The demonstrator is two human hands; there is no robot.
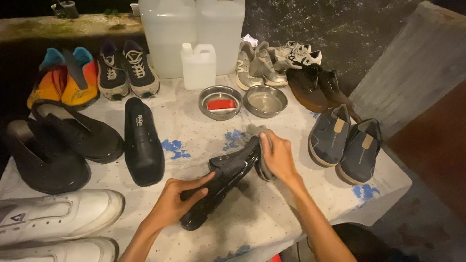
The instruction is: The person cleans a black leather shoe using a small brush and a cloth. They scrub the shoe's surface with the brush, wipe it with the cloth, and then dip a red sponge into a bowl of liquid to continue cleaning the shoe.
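Head view: glossy black shoe [221, 182], grey cloth [262, 162].

Cloth-covered table [272, 218], crowded with shoes.
Black shoes [73, 140] left, blue pair [345, 143] right, two steel bowls [242, 101] upper centre.

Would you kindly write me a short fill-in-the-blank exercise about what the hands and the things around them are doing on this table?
1. The left hand steadies a glossy ____ shoe.
2. The right hand presses a grey ____ against that shoe's end.
3. Behind the shoe stand ____ round metal bowls.
4. The bowl on the left holds something ____ in colour.

Missing words: black; cloth; two; red
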